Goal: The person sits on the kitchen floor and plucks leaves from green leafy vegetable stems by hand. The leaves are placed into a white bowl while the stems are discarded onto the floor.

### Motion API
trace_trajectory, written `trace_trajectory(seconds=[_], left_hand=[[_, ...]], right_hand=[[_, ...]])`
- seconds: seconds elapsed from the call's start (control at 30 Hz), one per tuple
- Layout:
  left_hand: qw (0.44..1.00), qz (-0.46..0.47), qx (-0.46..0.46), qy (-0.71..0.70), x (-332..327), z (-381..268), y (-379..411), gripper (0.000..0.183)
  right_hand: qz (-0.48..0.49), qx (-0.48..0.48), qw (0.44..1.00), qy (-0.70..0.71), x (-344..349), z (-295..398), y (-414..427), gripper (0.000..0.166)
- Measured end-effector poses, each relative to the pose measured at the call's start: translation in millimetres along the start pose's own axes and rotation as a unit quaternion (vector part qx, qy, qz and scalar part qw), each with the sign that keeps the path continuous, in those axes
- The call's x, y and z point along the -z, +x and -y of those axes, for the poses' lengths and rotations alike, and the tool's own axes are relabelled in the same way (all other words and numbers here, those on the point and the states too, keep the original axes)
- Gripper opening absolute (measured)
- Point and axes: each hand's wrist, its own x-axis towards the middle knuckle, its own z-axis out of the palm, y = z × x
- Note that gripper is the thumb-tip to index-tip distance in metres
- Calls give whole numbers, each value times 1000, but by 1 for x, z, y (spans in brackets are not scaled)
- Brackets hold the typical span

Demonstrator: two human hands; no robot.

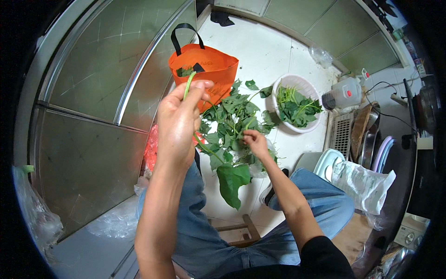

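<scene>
My left hand [183, 115], raised highest in view, grips a green stem [190, 83] whose upper end sticks out past the thumb. Below the hand a stalk [209, 150] runs down to one broad green leaf [233, 183]; the palm hides where it joins the stem. My right hand [256, 142] is lower, over a heap of leafy greens [230, 115] on the floor. Its fingertips pinch a pale green stalk [249, 123]. To the right, a white plastic basket [296, 129] holds picked leaves and stems [296, 108].
Behind the heap stands an orange bag [223, 75] with black handles and some greens inside. Red plastic [151, 146] lies by the glass sliding door [94, 153] at left. At right are a plastic jug [348, 91], a pale lidded bin [318, 164] and a white plastic bag [362, 185].
</scene>
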Motion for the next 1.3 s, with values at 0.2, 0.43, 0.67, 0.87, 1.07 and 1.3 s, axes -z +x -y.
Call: trace_trajectory(seconds=[0.2, 0.43, 0.67, 0.87, 1.07, 1.3], left_hand=[[984, 127, 77, 98, -21, 19, -9, 22], [975, 156, 41, 152, -57, 30, -17, 21], [964, 216, 53, 143, -77, 42, -30, 24], [959, 217, 110, 147, -83, 35, -36, 23], [969, 214, 115, 36, -75, 26, -26, 16], [789, 235, -182, 537, -56, 67, -6, 13]], right_hand=[[47, 9, 853, 520, 94, 141, -20, 15], [161, 72, 834, 522, 121, 236, -70, 20], [164, 121, 960, 193, 125, 270, -112, 18], [181, 121, 969, 113, 119, 272, -124, 19], [124, 103, 931, 328, 130, 253, -111, 19], [164, -110, 830, 522, 114, 223, -94, 49]])
